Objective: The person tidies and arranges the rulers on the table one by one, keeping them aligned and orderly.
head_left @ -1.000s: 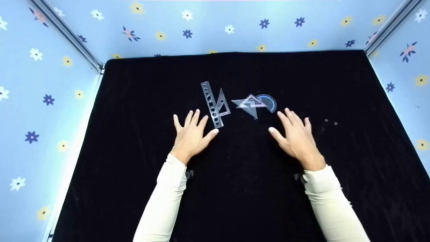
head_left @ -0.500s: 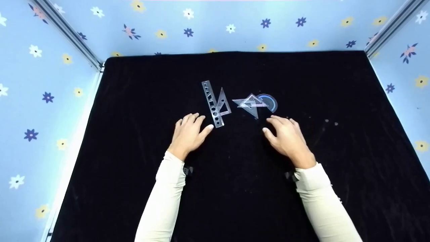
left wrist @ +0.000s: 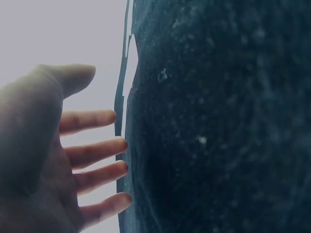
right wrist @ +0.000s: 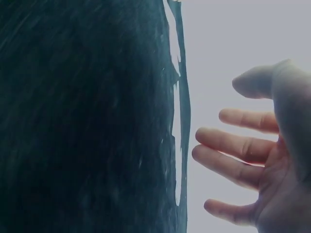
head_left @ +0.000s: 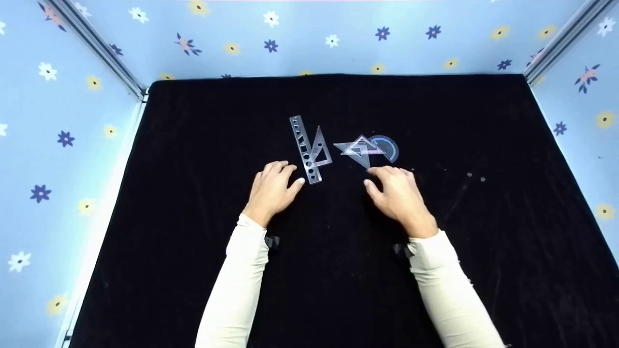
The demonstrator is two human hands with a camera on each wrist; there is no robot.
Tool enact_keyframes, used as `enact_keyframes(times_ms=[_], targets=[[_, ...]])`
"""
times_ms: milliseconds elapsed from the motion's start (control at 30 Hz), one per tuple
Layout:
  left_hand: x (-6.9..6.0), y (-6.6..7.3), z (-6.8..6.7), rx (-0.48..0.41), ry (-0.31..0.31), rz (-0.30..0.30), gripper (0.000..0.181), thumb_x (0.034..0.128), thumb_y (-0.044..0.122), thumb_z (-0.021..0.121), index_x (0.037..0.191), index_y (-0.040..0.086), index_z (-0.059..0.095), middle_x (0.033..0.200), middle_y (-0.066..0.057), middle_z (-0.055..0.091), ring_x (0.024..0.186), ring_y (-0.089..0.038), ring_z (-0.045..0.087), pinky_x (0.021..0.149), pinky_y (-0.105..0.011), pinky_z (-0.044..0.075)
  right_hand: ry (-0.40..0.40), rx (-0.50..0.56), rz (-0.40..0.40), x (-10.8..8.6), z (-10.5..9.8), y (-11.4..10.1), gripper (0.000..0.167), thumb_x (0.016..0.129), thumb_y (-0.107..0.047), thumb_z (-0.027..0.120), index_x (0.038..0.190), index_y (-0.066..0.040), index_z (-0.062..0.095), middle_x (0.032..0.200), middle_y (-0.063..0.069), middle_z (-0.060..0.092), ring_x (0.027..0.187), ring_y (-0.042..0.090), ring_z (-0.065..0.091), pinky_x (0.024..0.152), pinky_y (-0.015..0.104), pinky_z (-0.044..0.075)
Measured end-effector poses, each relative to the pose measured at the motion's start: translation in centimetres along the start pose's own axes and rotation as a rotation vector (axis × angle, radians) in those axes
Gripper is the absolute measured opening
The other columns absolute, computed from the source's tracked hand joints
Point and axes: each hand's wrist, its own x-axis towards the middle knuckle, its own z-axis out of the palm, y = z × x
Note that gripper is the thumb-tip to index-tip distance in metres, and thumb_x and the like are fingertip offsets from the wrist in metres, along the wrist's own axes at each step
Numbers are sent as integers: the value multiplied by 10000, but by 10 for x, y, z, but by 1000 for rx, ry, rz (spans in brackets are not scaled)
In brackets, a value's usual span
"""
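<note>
In the head view, a clear stencil ruler [head_left: 298,131] lies slanted on the black cloth, overlapping a clear set square [head_left: 325,152]. Right of them, two more clear set squares cross each other, one a slim triangle [head_left: 363,161], the other a pink-marked triangle [head_left: 377,151]. The latter overlaps a protractor [head_left: 393,151] with a blue arc. My left hand [head_left: 272,191] is just left of the ruler's near end, holding nothing. My right hand [head_left: 399,197] is close to the slim triangle's near tip; whether it touches is unclear. Both wrist views show relaxed, spread fingers with nothing in them.
Black cloth [head_left: 203,145] covers the table. Blue flowered panels [head_left: 309,43] stand at the back and both sides, joined by metal corner posts. Small specks [head_left: 476,177] lie on the cloth at the right.
My right hand has moved left, from near the protractor to the slim triangle's tip. The left hand's fingers have drawn together and bent slightly. The ruler, set squares and protractor lie as before.
</note>
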Motion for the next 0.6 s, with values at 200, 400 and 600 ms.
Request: enact_keyframes(times_ms=[200,400,600], targets=[[-1,-3,-1,-9,-14,1,474,993,412,556,1346,104,626,1460,-126,511,1366,-292,420,1040,-502,377,26,62,-8,10,6,-8,289,936,-240,641,1135,-52,732,1057,99,725,984,316,674,896,495,483],[-1,-3,-2,3,-22,-6,456,992,395,561,1336,104,634,1449,-110,522,1355,-283,426,1021,-494,384,31,103,8,15,11,-14,279,925,-235,655,1130,-65,738,1018,73,727,961,288,680,873,460,508],[3,-1,-5,-11,-14,-13,443,983,378,582,1316,92,646,1407,-105,547,1309,-299,450,966,-510,394,22,124,37,16,17,-18,271,923,-242,659,1122,-79,744,1005,52,726,949,270,675,853,443,515]])
